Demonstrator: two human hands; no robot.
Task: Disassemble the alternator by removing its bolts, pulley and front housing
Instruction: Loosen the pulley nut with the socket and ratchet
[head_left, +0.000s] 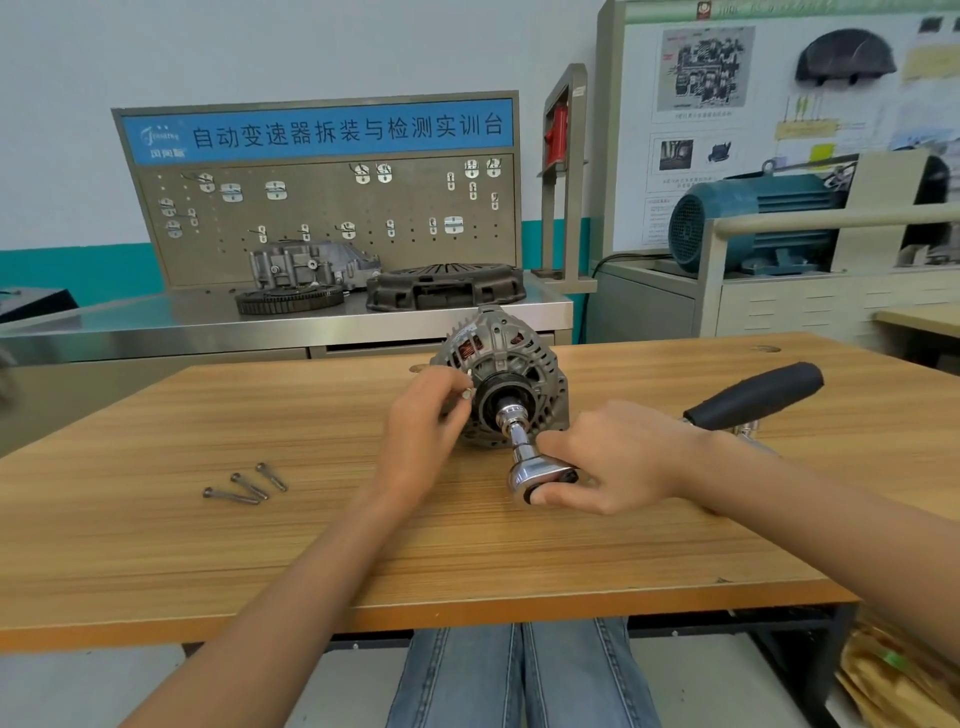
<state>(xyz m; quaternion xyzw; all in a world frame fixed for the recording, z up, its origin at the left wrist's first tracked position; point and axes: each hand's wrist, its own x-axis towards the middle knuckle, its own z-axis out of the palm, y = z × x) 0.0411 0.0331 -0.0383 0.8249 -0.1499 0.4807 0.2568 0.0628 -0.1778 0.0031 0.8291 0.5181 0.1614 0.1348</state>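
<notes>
The grey alternator (511, 353) lies on the wooden table (363, 545) with its black pulley (491, 402) facing me. A chrome socket sits on the pulley nut, joined to a ratchet wrench (540, 473) whose black handle (758, 395) points to the right. My right hand (618, 457) grips the ratchet head. My left hand (426, 421) pinches the head of a bolt (467, 393) at the housing's left side, beside the pulley. Three removed bolts (244, 486) lie loose on the table to the left.
Behind the table stands a steel bench (156, 322) with a pegboard (322, 208), a gearbox casing (311, 265), a ring gear (288, 300) and a clutch cover (447, 286). At right is a cabinet with a teal electric motor (753, 223). My jeans-clad legs (519, 675) show under the table.
</notes>
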